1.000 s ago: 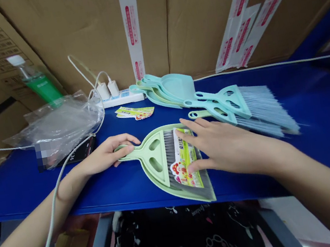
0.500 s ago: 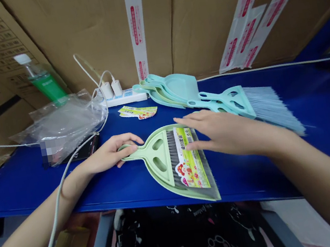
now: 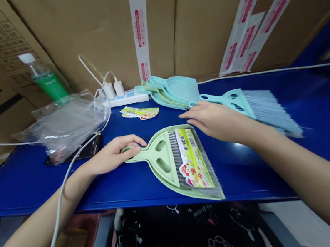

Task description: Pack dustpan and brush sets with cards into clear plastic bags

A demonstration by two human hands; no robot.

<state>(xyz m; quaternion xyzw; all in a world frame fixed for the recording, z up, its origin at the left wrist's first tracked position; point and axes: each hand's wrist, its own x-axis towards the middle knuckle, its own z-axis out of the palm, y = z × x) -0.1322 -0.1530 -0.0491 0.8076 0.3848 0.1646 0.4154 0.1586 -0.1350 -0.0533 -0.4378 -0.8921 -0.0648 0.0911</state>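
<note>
- The right hand (image 3: 212, 122) hides part of the blue hand brooms (image 3: 268, 108).
- The green hand broom (image 3: 169, 154) covers most of the green dustpan (image 3: 192, 194).
- The label (image 3: 192, 157) bears print too small to read.
- Picture edges crop both forearms (image 3: 313, 174).

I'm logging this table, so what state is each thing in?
Pale green plastic dustpan: flat, brush nested inside
Pale green plastic brush: lying in the dustpan
Yellow printed label: laid over the brush
Left hand: closed on dustpan and brush handles
Right hand: loosely open, fingers extended
Light blue and green plastic dustpans: stacked, overlapping
Light blue plastic brush: lying flat
White power strip: two chargers plugged in
Clear green bottle: capped
Clear plastic bags: crumpled
</note>
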